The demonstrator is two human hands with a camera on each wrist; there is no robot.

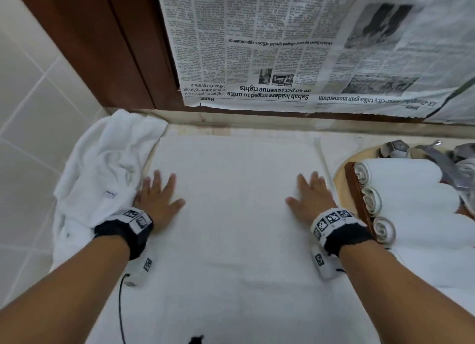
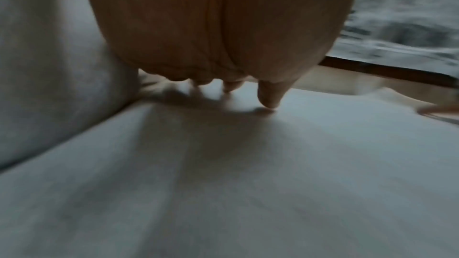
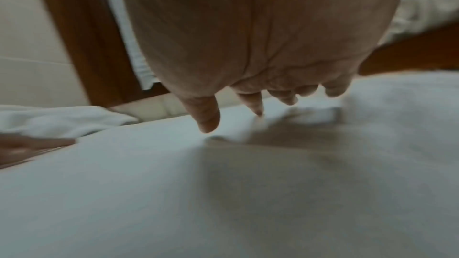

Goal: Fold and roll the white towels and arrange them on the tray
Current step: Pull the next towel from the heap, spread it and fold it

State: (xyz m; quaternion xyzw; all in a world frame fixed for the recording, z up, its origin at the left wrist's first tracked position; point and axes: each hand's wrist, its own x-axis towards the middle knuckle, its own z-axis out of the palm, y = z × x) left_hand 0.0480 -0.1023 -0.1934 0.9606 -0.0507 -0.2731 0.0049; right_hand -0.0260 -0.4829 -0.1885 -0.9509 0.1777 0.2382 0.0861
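A white towel (image 1: 236, 215) lies spread flat on the counter in front of me. My left hand (image 1: 159, 199) rests flat on its left side, fingers straight and spread. My right hand (image 1: 311, 197) lies flat on its right side in the same way. In the wrist views each palm (image 2: 211, 26) (image 3: 261, 26) hovers low over the towel (image 2: 248, 183) (image 3: 223, 193) with fingertips touching the cloth. Three rolled white towels (image 1: 401, 189) lie side by side on a wooden tray (image 1: 357, 197) at the right. A crumpled white towel (image 1: 102, 168) is heaped at the left.
A faucet (image 1: 434, 158) and the beige sink rim (image 1: 339, 174) sit behind the tray at the far right. Newspaper (image 1: 295, 48) covers the wall behind the counter, beside a brown wooden frame (image 1: 102, 48). White tiles (image 1: 30, 99) line the left wall. A black cable (image 1: 120, 305) hangs from my left wrist.
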